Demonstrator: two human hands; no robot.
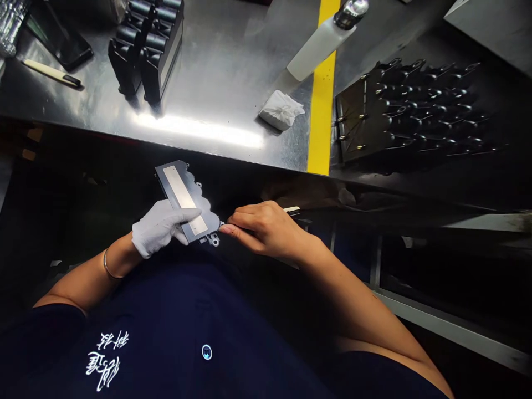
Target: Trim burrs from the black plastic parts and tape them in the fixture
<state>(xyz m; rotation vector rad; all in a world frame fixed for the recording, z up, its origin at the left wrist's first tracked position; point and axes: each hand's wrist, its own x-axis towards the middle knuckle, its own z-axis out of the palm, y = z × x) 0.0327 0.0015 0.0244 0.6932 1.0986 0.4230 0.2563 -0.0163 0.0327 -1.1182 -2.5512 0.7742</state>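
Note:
My left hand [160,226], in a white glove, is closed around a grey metal part [194,194] with a scalloped edge, small lugs and a pale strip down its flat face. The part is tilted in front of the table's edge, above my lap. My bare right hand [266,227] is closed, its thumb and fingertips at the part's lower right corner. From behind that hand sticks out the end of a slim cream-and-black tool [292,210]; its working tip is hidden by the fingers.
On the metal table [224,55] stand black ribbed parts [149,50], a folded white wipe [282,110] and a translucent bottle [320,47]. A cream-and-black cutter [52,73] lies at left. Right of the yellow tape [320,122] are dark parts with several protruding lugs [415,111].

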